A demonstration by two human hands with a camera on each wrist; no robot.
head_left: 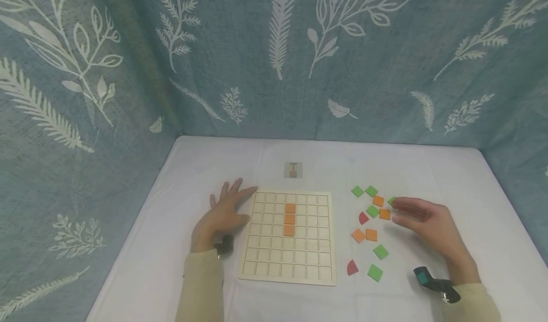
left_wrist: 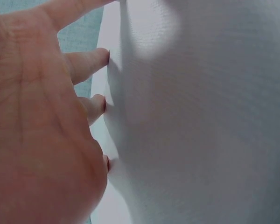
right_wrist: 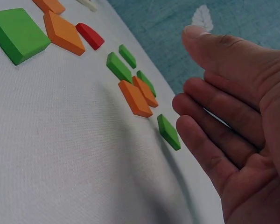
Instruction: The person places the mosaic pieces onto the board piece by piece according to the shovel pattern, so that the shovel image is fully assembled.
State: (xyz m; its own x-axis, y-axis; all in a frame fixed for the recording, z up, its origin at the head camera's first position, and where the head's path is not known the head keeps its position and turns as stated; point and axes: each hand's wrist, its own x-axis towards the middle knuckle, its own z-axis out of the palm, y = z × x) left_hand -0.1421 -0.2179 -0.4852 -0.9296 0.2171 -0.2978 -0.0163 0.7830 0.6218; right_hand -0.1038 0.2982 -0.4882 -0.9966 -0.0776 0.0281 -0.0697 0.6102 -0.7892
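Observation:
A pale wooden grid board (head_left: pixel 308 258) lies flat on the white-covered table. Three orange square tiles (head_left: pixel 289 219) sit in one column of its cells. My left hand (head_left: pixel 224 212) rests beside the board's left edge, fingers spread, thumb and index tip at the rim; in the left wrist view, fingertips (left_wrist: pixel 100 56) meet the cloth. To the right of the loose tiles, my right hand (head_left: pixel 428 222) hovers with relaxed, slightly bent fingers and holds nothing. Nearest to it are a green tile (right_wrist: pixel 169 132), partly hidden in the head view, and an orange tile (head_left: pixel 385 214).
Several loose green and orange square tiles (head_left: pixel 371 235) are scattered right of the board. Among them lie two red quarter-round pieces (head_left: pixel 352 268). A small printed pattern card (head_left: pixel 293 170) lies behind the board. A blue leaf-patterned curtain (head_left: pixel 257 103) stands behind the table.

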